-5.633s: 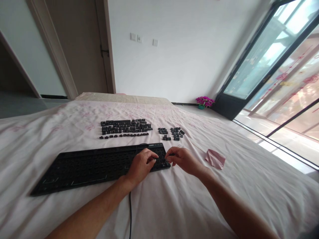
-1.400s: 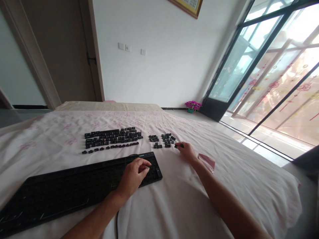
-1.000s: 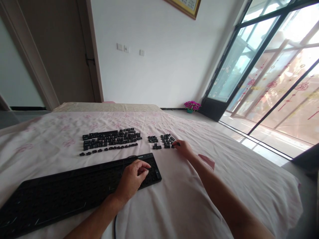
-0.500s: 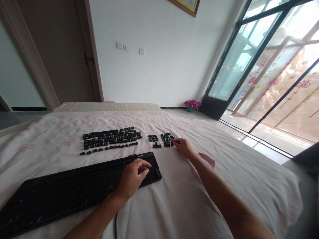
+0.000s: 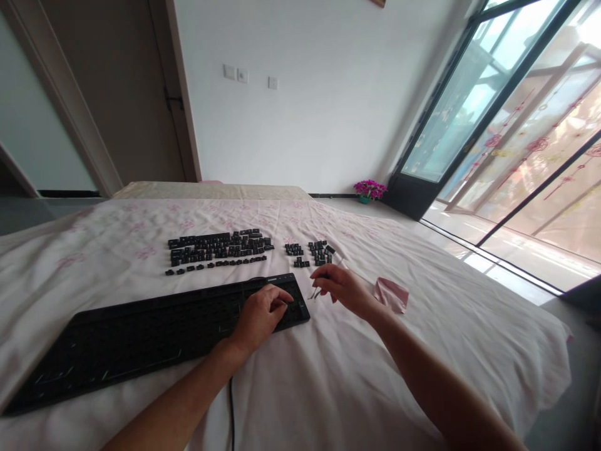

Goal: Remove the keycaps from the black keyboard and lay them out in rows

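A black keyboard (image 5: 154,332), its key area largely bare of caps, lies slanted on the bedsheet. Over its right end rests my left hand (image 5: 260,313), thumb and forefinger brought close together in a pinch; whether a small piece sits between the tips is hard to make out. Just beyond the keyboard's right edge, my right hand (image 5: 342,287) is closed around a keycap puller (image 5: 315,292), whose thin wire prongs point down toward the sheet. Black keycaps (image 5: 211,250) stand in rows behind the keyboard, with smaller groups of keycaps (image 5: 322,252) right of them.
Pale pink floral sheet (image 5: 451,313) covers the bed, wrinkled toward the right. A pink scrap (image 5: 392,295) lies beside my right forearm. The keyboard's cable (image 5: 231,407) runs down toward me. Purple flowers (image 5: 369,190) stand on the floor near the glass door (image 5: 446,125).
My right hand has drawn back from the keycap groups toward the keyboard's right edge, carrying the puller. The left hand stays over the keyboard's right end. The view has shifted slightly.
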The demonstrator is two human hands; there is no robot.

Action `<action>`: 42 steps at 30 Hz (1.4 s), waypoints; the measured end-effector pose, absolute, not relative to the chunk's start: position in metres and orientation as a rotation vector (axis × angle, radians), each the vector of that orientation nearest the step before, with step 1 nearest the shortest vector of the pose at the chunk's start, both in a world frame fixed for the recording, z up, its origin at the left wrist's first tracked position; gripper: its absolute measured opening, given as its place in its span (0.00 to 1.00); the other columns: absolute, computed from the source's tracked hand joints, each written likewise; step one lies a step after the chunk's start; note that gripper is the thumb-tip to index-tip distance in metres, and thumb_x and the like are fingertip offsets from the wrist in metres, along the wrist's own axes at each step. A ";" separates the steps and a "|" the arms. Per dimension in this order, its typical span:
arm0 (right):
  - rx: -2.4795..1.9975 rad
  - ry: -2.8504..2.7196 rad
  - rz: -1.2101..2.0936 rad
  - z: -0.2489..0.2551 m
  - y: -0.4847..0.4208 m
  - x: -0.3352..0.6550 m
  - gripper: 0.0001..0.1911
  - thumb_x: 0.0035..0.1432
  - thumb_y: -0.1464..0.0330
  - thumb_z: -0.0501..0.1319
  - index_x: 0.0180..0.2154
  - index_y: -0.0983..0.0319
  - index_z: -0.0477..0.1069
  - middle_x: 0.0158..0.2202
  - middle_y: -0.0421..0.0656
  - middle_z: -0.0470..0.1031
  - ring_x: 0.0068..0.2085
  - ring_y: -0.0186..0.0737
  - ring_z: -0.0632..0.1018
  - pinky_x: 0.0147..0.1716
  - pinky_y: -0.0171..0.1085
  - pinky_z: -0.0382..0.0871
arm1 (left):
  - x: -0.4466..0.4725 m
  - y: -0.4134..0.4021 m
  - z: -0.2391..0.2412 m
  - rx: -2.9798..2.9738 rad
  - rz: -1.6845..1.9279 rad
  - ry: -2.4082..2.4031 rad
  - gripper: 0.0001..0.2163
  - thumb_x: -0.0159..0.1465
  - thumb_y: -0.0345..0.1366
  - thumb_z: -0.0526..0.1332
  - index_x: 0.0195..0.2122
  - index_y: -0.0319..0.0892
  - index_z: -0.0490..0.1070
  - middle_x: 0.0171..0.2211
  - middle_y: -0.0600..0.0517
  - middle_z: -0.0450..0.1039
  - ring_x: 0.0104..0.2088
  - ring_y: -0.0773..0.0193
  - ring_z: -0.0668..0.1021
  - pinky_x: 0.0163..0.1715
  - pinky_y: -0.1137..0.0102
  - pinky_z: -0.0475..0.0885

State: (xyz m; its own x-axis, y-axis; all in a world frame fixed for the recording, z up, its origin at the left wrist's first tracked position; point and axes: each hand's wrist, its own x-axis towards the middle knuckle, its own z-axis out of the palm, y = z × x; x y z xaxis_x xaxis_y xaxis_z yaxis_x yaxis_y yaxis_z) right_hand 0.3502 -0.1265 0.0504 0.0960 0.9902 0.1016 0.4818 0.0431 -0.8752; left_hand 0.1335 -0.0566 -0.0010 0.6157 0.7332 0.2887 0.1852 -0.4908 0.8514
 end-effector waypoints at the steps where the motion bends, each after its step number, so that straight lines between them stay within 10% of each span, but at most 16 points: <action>1: -1.541 -1.490 0.836 0.049 -0.130 0.345 0.14 0.57 0.60 0.58 0.40 0.63 0.71 0.31 0.42 0.74 0.29 0.33 0.74 0.22 0.30 0.65 | 0.134 -0.057 -0.001 2.010 0.830 0.724 0.09 0.56 0.26 0.58 0.35 0.44 0.75 0.36 0.52 0.75 0.33 0.65 0.78 0.34 0.71 0.71; 19: -1.531 -2.038 0.430 0.055 -0.141 0.304 0.06 0.61 0.70 0.57 0.34 0.61 0.72 0.34 0.41 0.74 0.34 0.36 0.74 0.37 0.33 0.66 | 0.135 -0.057 -0.001 2.067 0.805 0.736 0.10 0.56 0.25 0.58 0.35 0.44 0.75 0.36 0.54 0.74 0.32 0.68 0.77 0.34 0.72 0.70; 42: -1.526 -1.875 0.535 0.041 -0.135 0.315 0.05 0.61 0.70 0.56 0.35 0.62 0.70 0.29 0.40 0.71 0.28 0.33 0.73 0.29 0.31 0.66 | 0.134 -0.057 -0.003 2.062 0.831 0.747 0.10 0.55 0.24 0.58 0.34 0.43 0.75 0.35 0.54 0.74 0.32 0.68 0.76 0.33 0.73 0.70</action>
State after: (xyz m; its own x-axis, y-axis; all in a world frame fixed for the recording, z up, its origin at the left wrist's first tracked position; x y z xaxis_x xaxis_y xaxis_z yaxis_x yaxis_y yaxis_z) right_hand 0.3151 -0.1353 0.0414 -0.1080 0.9673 0.2293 0.7004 0.2377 -0.6730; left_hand 0.1341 -0.0567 -0.0026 0.6142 0.7291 0.3019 0.2222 -0.5269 0.8203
